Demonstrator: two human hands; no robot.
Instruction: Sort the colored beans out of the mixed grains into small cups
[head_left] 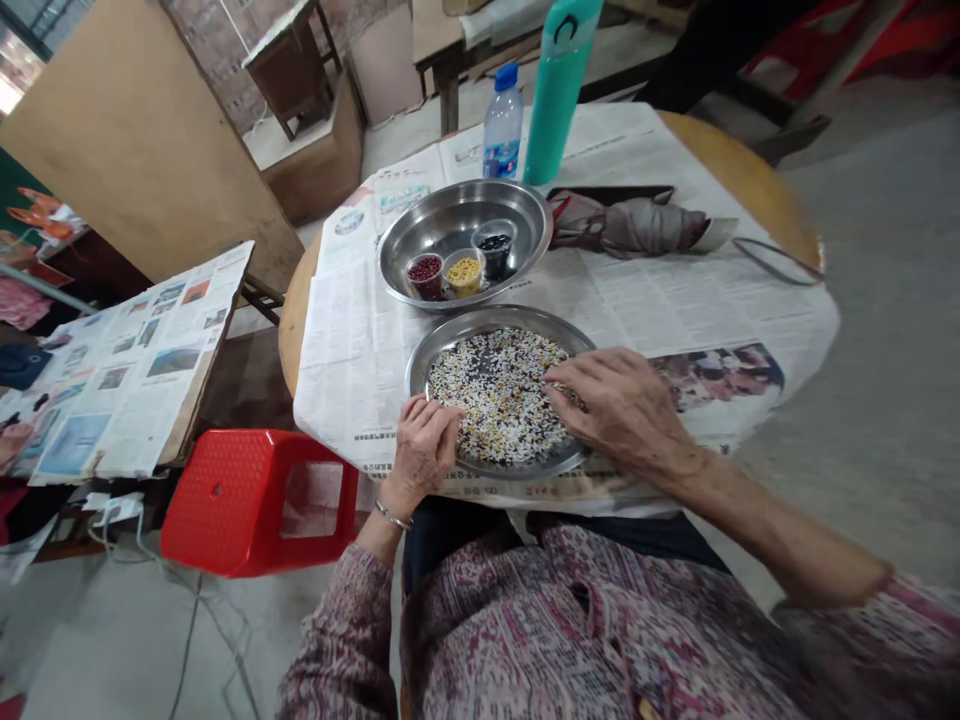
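A round metal plate [501,318] lies nearest my body on the paper-covered table. Over its bottom spreads a mix of white, yellow and dark grains and beans [506,395]. My left hand [426,445] is closed over the plate's left rim, thumb toward the grains. On the right side, my right hand [619,405] reaches over the rim with bent fingers down at the grains; whatever its fingertips pinch is hidden. Beyond the plate, a larger metal basin [427,225] holds clear cups of dark red beans [426,275], yellow grains [463,275] and black beans [495,250].
A water bottle [502,125] and a teal flask [561,95] stand behind the basin. To the right lies a folded umbrella [637,225] with a strap loop. A red stool [225,500] and another newspaper-covered table [142,360] are at the left.
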